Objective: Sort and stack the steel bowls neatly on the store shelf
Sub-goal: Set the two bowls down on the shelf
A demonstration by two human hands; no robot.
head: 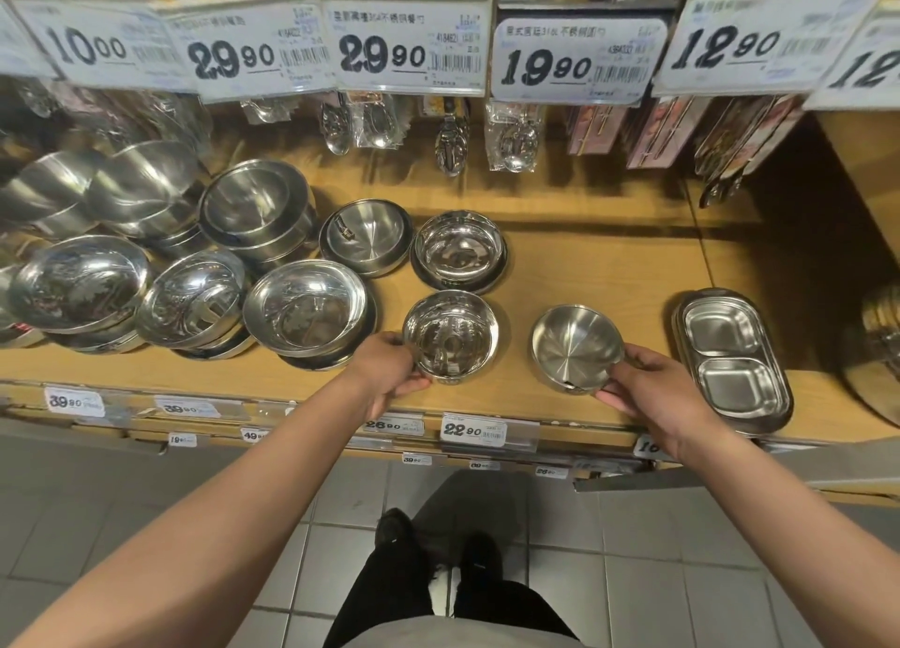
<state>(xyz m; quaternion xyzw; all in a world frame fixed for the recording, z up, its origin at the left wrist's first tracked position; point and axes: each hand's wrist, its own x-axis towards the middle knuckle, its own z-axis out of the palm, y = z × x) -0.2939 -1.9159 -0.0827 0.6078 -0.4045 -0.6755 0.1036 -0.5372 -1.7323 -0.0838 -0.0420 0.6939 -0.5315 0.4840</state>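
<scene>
While several stacks already stand at the left of the shelf [609,277], two single bowls sit near its front edge, a little apart. Left hand [389,372]: fingers curled round the polished bowl [450,338]. Right hand [643,387]: pinching the near rim of the brushed bowl [574,345], which tilts leftward. Step in hand, by judgement: pairing loose bowls. Next move calls for matching each to its like, perhaps the brushed stack [365,236] or polished stack [458,250] behind.

Wooden shelf [609,277], carrying stacks of steel bowls [253,209] at left, two single bowls [574,343] near the front edge, and a two-compartment steel tray [733,355] at right.
</scene>
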